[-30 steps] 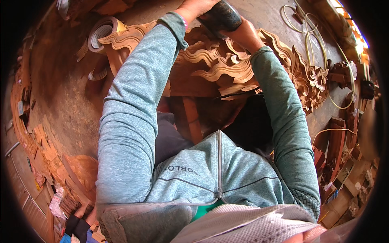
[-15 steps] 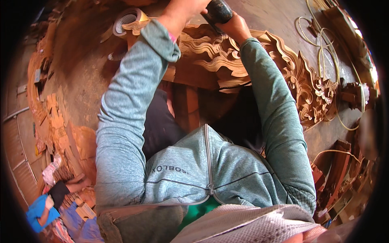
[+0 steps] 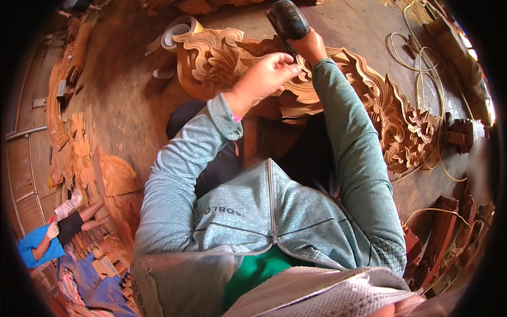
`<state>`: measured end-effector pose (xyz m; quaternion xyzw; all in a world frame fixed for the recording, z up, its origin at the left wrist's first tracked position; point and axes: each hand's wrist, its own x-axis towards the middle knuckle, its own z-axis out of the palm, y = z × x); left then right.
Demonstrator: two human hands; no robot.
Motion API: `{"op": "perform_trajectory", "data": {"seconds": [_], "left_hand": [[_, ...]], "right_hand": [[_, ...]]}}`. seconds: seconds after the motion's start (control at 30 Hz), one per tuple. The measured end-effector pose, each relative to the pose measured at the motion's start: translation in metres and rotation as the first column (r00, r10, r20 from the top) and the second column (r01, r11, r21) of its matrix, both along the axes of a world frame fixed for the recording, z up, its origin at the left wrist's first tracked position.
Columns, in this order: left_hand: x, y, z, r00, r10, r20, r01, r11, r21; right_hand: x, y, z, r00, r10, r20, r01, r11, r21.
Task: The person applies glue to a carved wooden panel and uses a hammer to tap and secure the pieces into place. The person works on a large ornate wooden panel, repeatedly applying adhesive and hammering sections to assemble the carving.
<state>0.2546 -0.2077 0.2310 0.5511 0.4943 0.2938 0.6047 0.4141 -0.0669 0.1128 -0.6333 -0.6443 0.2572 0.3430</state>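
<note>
My right hand (image 3: 309, 46) is wrapped round a black hand tool (image 3: 291, 20) with a thick rounded body; its exact kind is not clear. The tool is over the top edge of a carved wooden panel (image 3: 211, 58) with scrolls and flame-like leaves. My left hand (image 3: 265, 78) is beside the tool's lower end, above the panel, with its fingers curled together in a pinch. What sits between those fingertips, if anything, is too small to make out.
A roll of tape (image 3: 179, 29) lies at the panel's left end. Pale cable or hose (image 3: 422, 68) loops over the floor on the right. Wood offcuts (image 3: 79, 142) are piled on the left, near a seated person in blue (image 3: 42, 245). Timber pieces (image 3: 441, 227) lie at lower right.
My left hand has come down from the upper edge and to the right, beside the tool's lower end, uncovering the panel's left part. My right hand keeps its grip on the tool, slightly lower.
</note>
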Motion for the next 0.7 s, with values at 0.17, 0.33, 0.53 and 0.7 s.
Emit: {"op": "perform_trajectory", "data": {"seconds": [0.17,0.33,0.53,0.7], "left_hand": [[-0.005,0.034,-0.049,0.997,-0.068,-0.032,0.068,0.998,0.009],[-0.045,0.118,-0.092,0.980,0.198,0.029,-0.198,0.935,0.294],[-0.034,0.169,-0.106,0.817,0.153,0.556,-0.316,0.925,0.211],[-0.041,0.189,-0.099,0.744,0.078,0.664,-0.260,0.949,0.181]], "right_hand": [[-0.003,-0.001,0.003,1.000,0.015,-0.025,-0.015,1.000,-0.010],[-0.013,0.005,-0.005,1.000,0.020,-0.010,-0.020,1.000,-0.023],[-0.024,0.008,0.000,0.998,0.051,0.023,-0.052,0.998,0.034],[-0.030,0.015,0.003,0.996,0.013,-0.092,-0.022,0.994,-0.105]]}}
